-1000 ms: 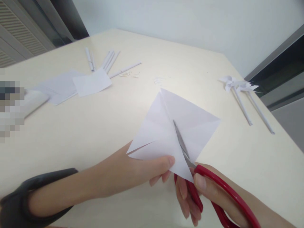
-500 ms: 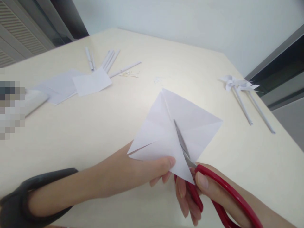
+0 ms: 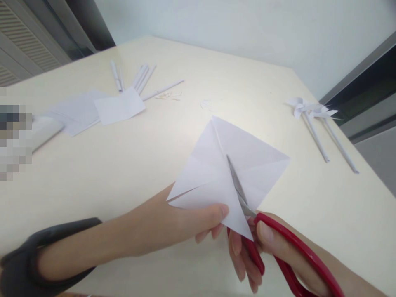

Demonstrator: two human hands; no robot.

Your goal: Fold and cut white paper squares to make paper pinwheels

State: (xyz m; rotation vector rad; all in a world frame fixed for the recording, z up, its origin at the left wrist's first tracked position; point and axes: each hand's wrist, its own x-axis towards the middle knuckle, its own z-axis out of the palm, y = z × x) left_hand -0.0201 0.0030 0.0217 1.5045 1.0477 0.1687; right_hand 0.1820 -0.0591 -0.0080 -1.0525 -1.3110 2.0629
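Note:
A square sheet of white paper (image 3: pixel 204 165) is pinched in my left hand (image 3: pixel 192 222), thumb on top and fingertips beneath. Creases run across the sheet, and one slit is cut in from its left corner. My right hand (image 3: pixel 266 243) grips red-handled scissors (image 3: pixel 287 233), with the thumb in one handle loop. Their metal blades sit in a second cut from the near corner, the tip pointing toward the paper's middle. Part of the lower blade is hidden under the sheet. The paper is held above the white table (image 3: pixel 123 173).
Flat paper sheets (image 3: pixel 120 108) and rolled paper sticks (image 3: pixel 142 78) lie at the far left. Small bits (image 3: pixel 168 95) are scattered beside them. Two paper pinwheels (image 3: pixel 309 110) on sticks rest near the right edge. A wall (image 3: pixel 235 24) stands behind the table.
Almost nothing differs. The paper has shifted very slightly to the right, while the scissors stay in the cut and both hands keep their hold.

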